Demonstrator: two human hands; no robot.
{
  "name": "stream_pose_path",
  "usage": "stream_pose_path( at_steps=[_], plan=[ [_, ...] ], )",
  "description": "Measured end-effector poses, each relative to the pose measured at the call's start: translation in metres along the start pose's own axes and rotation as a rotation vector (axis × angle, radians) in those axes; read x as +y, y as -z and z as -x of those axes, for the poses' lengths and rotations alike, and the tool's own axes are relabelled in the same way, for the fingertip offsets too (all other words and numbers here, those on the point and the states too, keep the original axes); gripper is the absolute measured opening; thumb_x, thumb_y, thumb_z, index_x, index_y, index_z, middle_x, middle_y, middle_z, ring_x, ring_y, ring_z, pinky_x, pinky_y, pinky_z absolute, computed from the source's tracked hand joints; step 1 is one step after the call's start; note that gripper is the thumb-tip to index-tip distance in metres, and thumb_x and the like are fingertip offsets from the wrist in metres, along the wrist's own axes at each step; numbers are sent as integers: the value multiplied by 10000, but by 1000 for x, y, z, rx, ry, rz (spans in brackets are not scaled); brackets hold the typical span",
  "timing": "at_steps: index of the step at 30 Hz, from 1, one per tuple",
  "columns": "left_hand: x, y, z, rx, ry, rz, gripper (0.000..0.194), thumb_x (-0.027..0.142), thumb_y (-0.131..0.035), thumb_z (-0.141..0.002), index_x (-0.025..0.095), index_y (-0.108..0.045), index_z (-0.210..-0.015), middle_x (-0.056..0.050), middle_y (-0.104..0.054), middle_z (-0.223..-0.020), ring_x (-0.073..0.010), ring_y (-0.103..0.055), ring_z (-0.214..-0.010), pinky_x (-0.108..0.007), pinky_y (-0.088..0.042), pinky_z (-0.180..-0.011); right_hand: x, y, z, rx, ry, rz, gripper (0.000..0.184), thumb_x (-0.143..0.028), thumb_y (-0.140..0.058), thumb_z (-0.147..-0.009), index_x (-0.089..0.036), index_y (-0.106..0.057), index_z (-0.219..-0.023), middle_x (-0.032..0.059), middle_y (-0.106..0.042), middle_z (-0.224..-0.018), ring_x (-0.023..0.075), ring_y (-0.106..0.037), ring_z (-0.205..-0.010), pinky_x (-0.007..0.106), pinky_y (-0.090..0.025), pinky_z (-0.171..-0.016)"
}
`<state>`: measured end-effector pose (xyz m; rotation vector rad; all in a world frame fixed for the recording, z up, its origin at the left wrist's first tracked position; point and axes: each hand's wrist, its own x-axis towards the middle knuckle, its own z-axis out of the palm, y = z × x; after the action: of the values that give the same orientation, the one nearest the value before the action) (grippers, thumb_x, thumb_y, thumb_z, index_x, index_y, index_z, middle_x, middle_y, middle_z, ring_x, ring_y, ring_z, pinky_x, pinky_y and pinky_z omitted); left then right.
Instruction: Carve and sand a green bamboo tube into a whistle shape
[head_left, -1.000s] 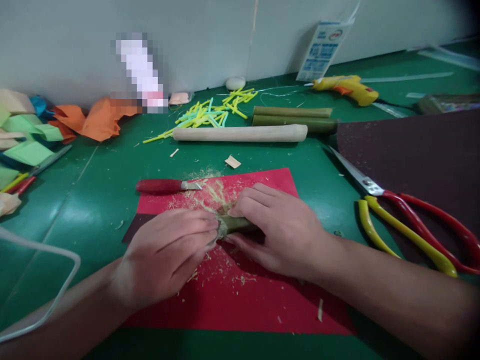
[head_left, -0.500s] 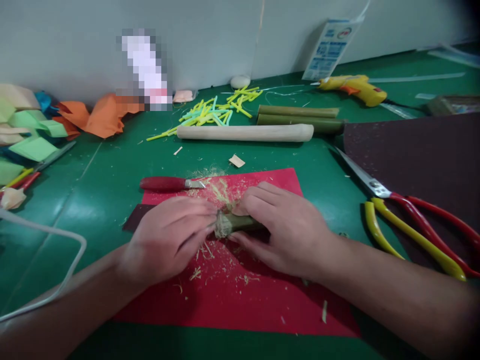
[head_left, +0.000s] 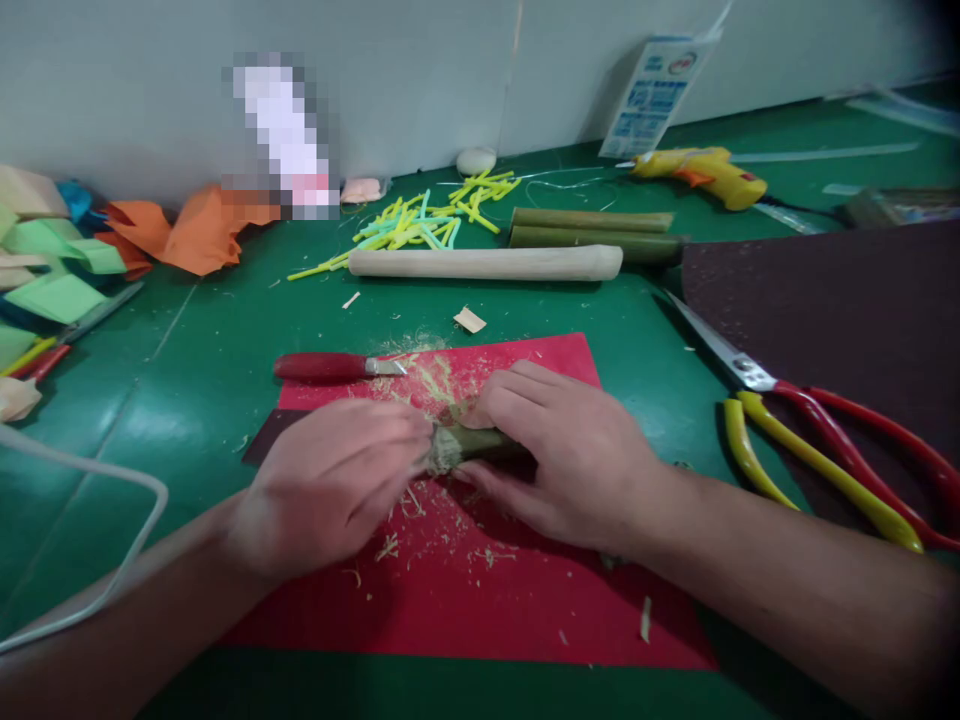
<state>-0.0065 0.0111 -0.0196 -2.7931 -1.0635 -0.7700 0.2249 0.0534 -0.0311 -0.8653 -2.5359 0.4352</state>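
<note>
A short length of green bamboo (head_left: 484, 443) lies across the middle, its rough, fuzzy node end pointing left. My right hand (head_left: 559, 450) is closed round it, thumb below and fingers above. Slightly blurred, my left hand (head_left: 341, 480) is closed, with fingertips pressed against the node end; anything inside its grip is hidden. From behind that hand shows a dark brown sheet (head_left: 270, 437), like sandpaper. Beneath everything is a red sheet (head_left: 465, 620) scattered with fine shavings and dust. A red-handled knife (head_left: 322, 367) rests at the sheet's far left edge.
Scissors with red handles (head_left: 817, 415) lie at right beside yellow handles (head_left: 840, 475), partly over a large dark brown sheet (head_left: 840, 300). Farther back are a pale peeled stick (head_left: 487, 263), bamboo pieces (head_left: 592, 238), yellow-green straw bits (head_left: 409, 222) and a glue gun (head_left: 697, 175). A white cable (head_left: 150, 500) crosses my left forearm.
My left hand has shifted slightly at the bamboo's end, its fingers now more tightly curled. My right hand keeps its hold. The whole view has drifted a little.
</note>
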Motion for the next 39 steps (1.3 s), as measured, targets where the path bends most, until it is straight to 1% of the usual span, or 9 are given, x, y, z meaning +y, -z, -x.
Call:
stream_pose_path(
  at_steps=[5, 8, 10, 14, 20, 26, 30, 36, 39],
  plan=[
    [-9, -6, 0, 68, 126, -47, 143, 159, -577, -897, 165, -670, -1005, -64, -745, -998, -205, -699, -971, -364, -579, -880, 1, -1, 3, 16, 8, -8, 151, -328, -608, -840, -178, -596, -863, 82, -657, -889, 215, -551, -822, 336, -431, -696],
    [-5, -3, -1, 133, 117, -52, 164, 112, -611, -865, 139, -672, -1015, -77, -739, -1021, -189, -689, -989, -329, -559, -907, 3, -1, 4, 61, 17, 13, 169, -304, -640, -820, -166, -629, -917, 84, -671, -913, 236, -567, -859, 368, -449, -728],
    [-1, -1, -1, 140, 105, -44, 173, 108, -624, -853, 137, -675, -1016, -76, -739, -1018, -189, -691, -983, -324, -556, -904, 3, 1, 5, 79, 8, 34, 199, -299, -652, -809, -166, -641, -957, 89, -675, -941, 251, -571, -884, 389, -457, -747],
    [2, 0, 0, 115, 47, -26, 170, 126, -630, -849, 152, -678, -1010, -67, -743, -1019, -194, -694, -974, -334, -556, -894, 0, 4, 5, 47, 1, 49, 227, -325, -615, -837, -163, -660, -990, 102, -671, -972, 261, -576, -905, 406, -467, -763],
    [4, -2, -1, 32, -5, -43, 188, 145, -598, -864, 152, -668, -1038, -67, -735, -1068, -203, -685, -1006, -352, -551, -904, -2, 4, 4, 73, 37, 60, 201, -262, -621, -804, -132, -670, -950, 86, -694, -891, 254, -615, -869, 395, -474, -773],
    [5, -2, -3, 16, -70, -17, 176, 120, -551, -872, 128, -672, -999, -81, -740, -1047, -199, -697, -981, -332, -567, -875, -3, 2, 5, 65, -19, 63, 158, -267, -657, -784, -146, -657, -887, 65, -683, -834, 224, -618, -778, 337, -458, -673],
    [10, -4, -5, 14, -47, 16, 180, 102, -562, -868, 115, -672, -1009, -88, -734, -1075, -206, -678, -1053, -327, -553, -948, -3, 2, 5, 46, -44, 58, 135, -285, -644, -797, -161, -620, -844, 54, -657, -821, 201, -598, -755, 295, -420, -604],
    [16, -9, -12, 51, -2, -43, 172, 149, -515, -926, 109, -680, -960, -87, -751, -984, -200, -719, -931, -320, -604, -855, -2, 1, 6, 22, -17, 71, 140, -302, -628, -812, -177, -575, -848, 45, -636, -838, 193, -574, -772, 286, -402, -615],
    [14, -7, -8, 30, 1, -51, 174, 143, -527, -913, 122, -679, -995, -78, -750, -998, -202, -714, -953, -317, -600, -873, -1, 1, 6, 32, -37, 81, 155, -319, -639, -809, -186, -561, -825, 35, -627, -818, 186, -563, -755, 280, -383, -593]
  ],
)
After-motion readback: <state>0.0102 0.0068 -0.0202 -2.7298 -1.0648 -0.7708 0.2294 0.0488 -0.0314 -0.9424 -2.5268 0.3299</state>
